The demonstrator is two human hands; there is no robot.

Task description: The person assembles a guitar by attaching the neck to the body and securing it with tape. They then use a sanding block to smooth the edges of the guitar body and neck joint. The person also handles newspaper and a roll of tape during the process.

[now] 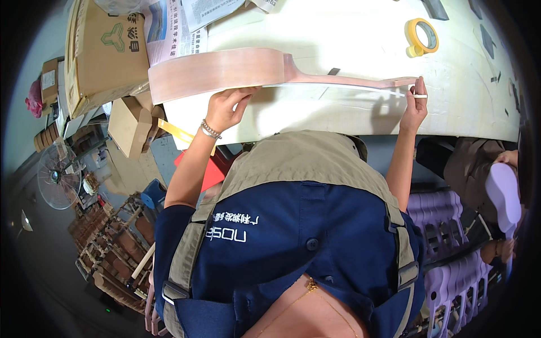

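An unfinished guitar [220,69] in pale pinkish wood is held on its side across the near part of the white table [349,48], its body to the left and neck to the right. My left hand [226,109] has its fingers bent against the near edge of the body; the fingertips are partly hidden by it. At the other end, my right hand [415,107] grips the headstock [401,82] between thumb and fingers. A short white stick [420,96] juts out beside those fingers. The guitar's front faces me, seen nearly edge-on.
A roll of yellow tape [422,36] lies at the far right. Newspapers [174,34] and a large cardboard box [107,56] stand at the far left. A fan [59,174] is at left; purple guitar parts [437,217] are racked at right, where another person's hand [507,158] holds a purple piece.
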